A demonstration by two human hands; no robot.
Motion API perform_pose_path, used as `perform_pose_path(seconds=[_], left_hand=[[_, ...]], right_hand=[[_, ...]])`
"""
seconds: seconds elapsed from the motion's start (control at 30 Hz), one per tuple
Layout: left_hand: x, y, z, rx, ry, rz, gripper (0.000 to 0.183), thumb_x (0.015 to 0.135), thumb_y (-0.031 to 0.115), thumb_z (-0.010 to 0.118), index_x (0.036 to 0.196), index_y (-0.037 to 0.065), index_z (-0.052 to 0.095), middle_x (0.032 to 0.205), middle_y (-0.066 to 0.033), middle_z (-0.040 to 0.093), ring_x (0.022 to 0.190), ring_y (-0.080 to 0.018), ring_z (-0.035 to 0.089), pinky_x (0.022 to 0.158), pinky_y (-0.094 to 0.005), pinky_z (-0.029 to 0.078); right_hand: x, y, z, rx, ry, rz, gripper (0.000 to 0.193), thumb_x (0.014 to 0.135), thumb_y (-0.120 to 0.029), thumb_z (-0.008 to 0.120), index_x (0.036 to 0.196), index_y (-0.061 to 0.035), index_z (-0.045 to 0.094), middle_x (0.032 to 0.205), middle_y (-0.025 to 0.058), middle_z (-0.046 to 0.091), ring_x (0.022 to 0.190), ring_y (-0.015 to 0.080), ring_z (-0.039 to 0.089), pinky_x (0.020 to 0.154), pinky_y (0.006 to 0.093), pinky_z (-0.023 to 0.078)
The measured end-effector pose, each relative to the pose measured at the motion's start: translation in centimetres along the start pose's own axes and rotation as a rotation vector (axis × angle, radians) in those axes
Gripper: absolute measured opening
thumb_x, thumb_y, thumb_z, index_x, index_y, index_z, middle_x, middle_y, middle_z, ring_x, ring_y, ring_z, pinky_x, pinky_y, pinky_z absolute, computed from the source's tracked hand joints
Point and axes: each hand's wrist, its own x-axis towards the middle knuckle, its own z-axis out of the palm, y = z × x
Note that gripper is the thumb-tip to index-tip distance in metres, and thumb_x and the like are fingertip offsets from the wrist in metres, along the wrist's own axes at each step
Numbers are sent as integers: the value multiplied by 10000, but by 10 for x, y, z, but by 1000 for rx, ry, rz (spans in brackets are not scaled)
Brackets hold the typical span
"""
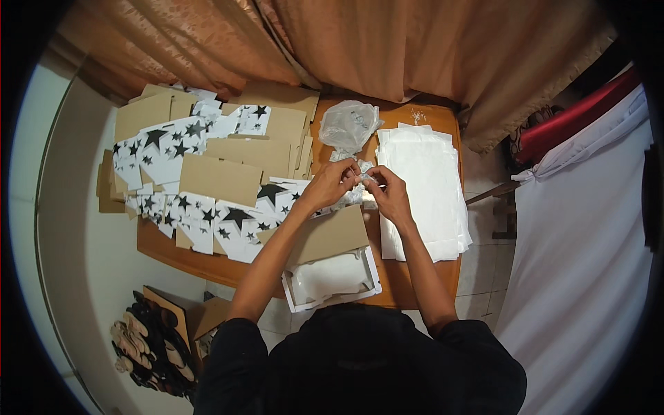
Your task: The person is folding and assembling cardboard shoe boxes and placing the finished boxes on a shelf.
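Observation:
My left hand (335,182) and my right hand (390,196) come together over the middle of the table. Between their pinched fingertips is a small, clear, crinkled plastic packet (365,178); what it contains is too small to tell. More small packets lie under and around my hands, partly hidden by them. Just beyond sits a larger translucent plastic bag (348,126). Close to my body an open cardboard box (377,271) has its brown lid raised, and white tissue paper (330,278) lines it.
On the right lies a stack of white paper sheets (422,197). Brown and white star-printed cardboard pieces (220,178) cover the left of the orange-brown table (401,294). An orange curtain (387,45) hangs behind. White cloth (581,228) drapes at right; shoes (149,346) are at lower left.

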Motion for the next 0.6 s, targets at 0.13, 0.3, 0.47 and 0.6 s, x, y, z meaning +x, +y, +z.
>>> perform_pose_path(seconds=[0.13,0.3,0.47,0.6], left_hand=[[-62,24,14,6,165,73,157,967,144,656,987,-12,648,810,-84,690,711,-151,655,643,-310,526],[-149,14,65,-97,308,-69,127,960,107,649,975,-19,645,809,-77,691,691,-132,652,630,-291,528],[-219,-35,127,-163,362,-167,108,950,71,657,981,-32,640,803,-77,690,701,-121,655,633,-291,529],[-254,-62,156,-116,418,-287,124,946,82,676,1006,-19,637,804,-76,685,727,-119,670,664,-280,538]], right_hand=[[-41,-16,-3,-22,-131,-20,187,958,-125,689,1090,7,679,914,71,716,834,118,680,745,275,556],[-96,19,15,-24,-318,-41,162,954,-105,692,1062,16,688,903,61,710,810,115,664,713,267,544],[-153,59,43,-61,-466,39,159,938,-82,699,1053,26,684,837,74,715,750,131,678,686,280,544],[-178,82,65,-128,-510,11,197,927,-81,711,1082,36,679,822,99,726,754,147,705,676,290,554]])
